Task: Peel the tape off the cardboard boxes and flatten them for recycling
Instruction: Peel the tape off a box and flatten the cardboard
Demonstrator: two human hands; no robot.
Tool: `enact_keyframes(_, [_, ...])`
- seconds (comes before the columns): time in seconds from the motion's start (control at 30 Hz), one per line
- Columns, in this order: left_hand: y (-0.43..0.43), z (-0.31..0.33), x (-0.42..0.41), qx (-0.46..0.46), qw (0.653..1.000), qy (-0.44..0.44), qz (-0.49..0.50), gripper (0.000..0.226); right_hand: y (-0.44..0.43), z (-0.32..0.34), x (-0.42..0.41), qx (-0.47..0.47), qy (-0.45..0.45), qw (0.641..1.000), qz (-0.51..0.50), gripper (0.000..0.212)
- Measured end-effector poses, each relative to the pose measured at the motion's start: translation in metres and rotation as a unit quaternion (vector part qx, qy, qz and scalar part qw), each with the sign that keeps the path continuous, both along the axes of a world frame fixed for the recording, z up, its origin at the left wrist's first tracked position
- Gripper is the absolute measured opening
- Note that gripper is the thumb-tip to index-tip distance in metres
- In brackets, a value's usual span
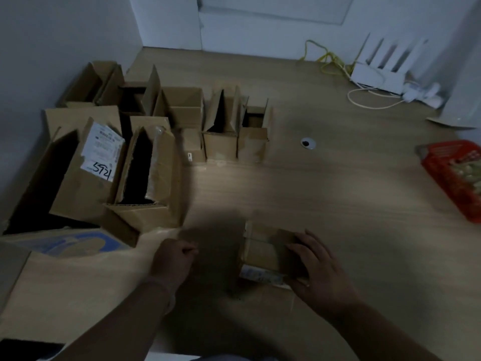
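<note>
A small cardboard box [263,252] lies on the wooden table near the front, with a white label strip along its near edge. My right hand [317,269] grips its right side, fingers curled over the top. My left hand [173,259] is a loose fist to the left of the box, apart from it, resting on a flattened sheet of cardboard [78,290]. Whether it pinches anything is hidden. Several open cardboard boxes [145,165] stand in rows at the left and middle of the table, flaps up.
A red basket [455,175] sits at the right edge. A white router [382,66] with yellow and white cables stands at the back right. A round cable hole [308,143] is in the tabletop. Walls close off the left and back.
</note>
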State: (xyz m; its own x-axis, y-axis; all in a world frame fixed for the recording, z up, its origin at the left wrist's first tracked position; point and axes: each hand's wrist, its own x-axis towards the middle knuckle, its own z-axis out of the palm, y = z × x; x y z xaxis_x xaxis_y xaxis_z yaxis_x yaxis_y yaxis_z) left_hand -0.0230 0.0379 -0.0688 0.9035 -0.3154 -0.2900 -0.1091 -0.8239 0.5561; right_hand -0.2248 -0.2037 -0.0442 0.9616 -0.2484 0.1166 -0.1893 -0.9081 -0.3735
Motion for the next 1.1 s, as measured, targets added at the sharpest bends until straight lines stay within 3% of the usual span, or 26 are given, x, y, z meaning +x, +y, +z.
enact_keyframes(0.3, [-0.009,0.017,-0.011,0.041,0.998,0.003,-0.055,0.024,-0.017,0.002,-0.011,-0.091,-0.032,0.995,-0.007,0.066])
enact_keyframes(0.43, [-0.033,0.043,-0.042,-0.098,0.994,-0.019,-0.046,0.013,-0.023,0.006,-0.013,-0.117,-0.025,0.993,0.004,0.067])
enact_keyframes(0.57, [-0.069,0.069,-0.071,-0.196,0.975,0.069,-0.078,0.007,-0.029,0.009,-0.019,-0.115,-0.009,0.993,0.022,0.067])
enact_keyframes(0.67, [-0.085,0.072,-0.082,-0.167,0.97,0.086,-0.155,0.022,-0.031,0.01,-0.023,-0.079,-0.003,0.997,0.024,0.059])
enact_keyframes(0.83, [-0.093,0.07,-0.081,-0.135,0.972,0.042,-0.186,0.027,-0.032,0.013,-0.026,0.004,-0.064,0.998,0.012,0.023])
enact_keyframes(0.97, [-0.094,0.067,-0.083,-0.099,0.977,-0.013,-0.186,0.026,-0.034,0.013,-0.025,0.113,-0.078,0.988,-0.071,0.041])
enact_keyframes(1.1, [-0.092,0.068,-0.087,-0.003,0.96,-0.065,-0.273,0.026,-0.04,0.008,-0.021,0.071,0.016,0.991,-0.114,0.028])
